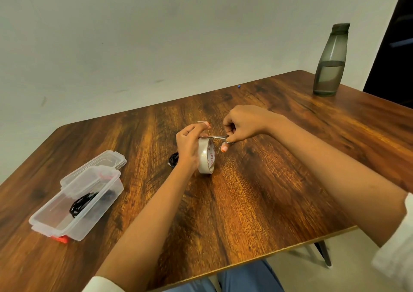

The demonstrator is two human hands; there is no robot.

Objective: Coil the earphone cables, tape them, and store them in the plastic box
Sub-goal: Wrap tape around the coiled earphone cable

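Observation:
My left hand [188, 145] grips a roll of clear tape [206, 156] standing on edge above the table, and its fingertips pinch a pulled-up strip of tape [202, 122]. My right hand [242, 124] holds small metal scissors [220, 137], the blades lying across the tape at the top of the roll. A coiled black earphone cable [173, 159] lies on the table just behind my left wrist, partly hidden. An open clear plastic box [52, 221] sits at the left with another black coiled cable [81, 203] inside.
The box's lid [107, 158] hangs open at its far end. A small red thing [60, 239] peeks from under the box's near end. A grey bottle [330, 60], half full, stands at the table's far right corner. The wooden table [257, 202] ends near my lap.

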